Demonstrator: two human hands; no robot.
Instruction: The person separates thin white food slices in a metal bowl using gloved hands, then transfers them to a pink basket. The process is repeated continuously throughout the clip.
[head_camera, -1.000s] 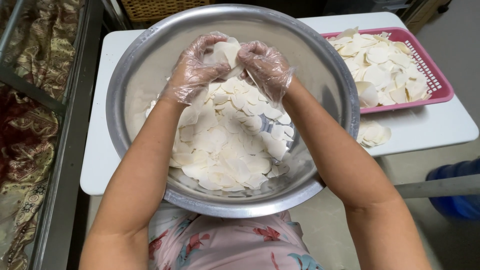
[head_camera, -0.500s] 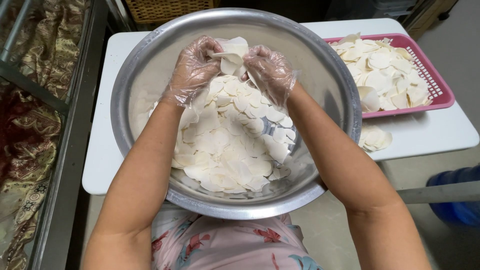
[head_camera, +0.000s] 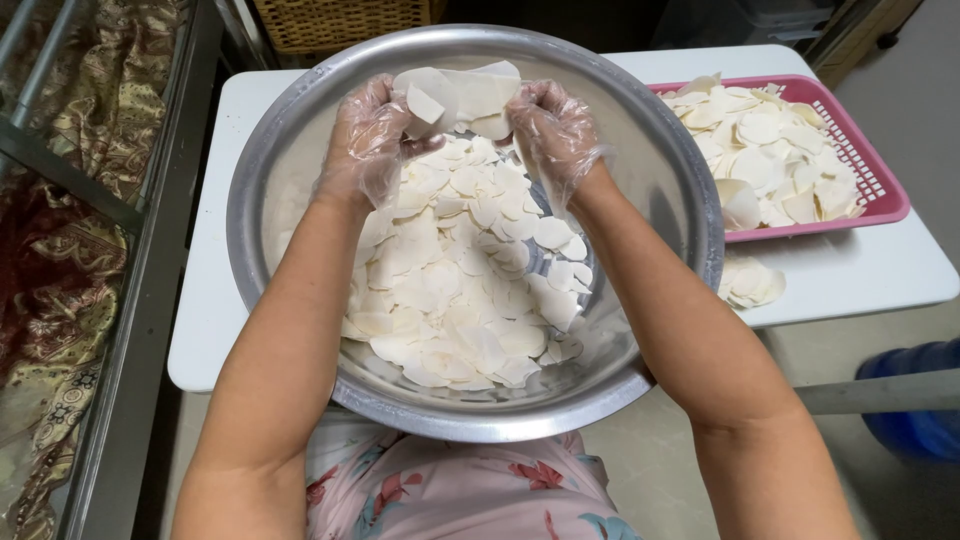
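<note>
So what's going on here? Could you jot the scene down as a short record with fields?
Left hand: left hand in a clear plastic glove, gripping one side of a clump of white slices
Right hand: right hand, also gloved, gripping the other side
Bowl: large metal bowl, holding a heap of thin pale slices
Tray: pink basket tray to the right, with more slices
Table: white table, a few loose slices on it
Elsewhere: wicker basket at the far edge
</note>
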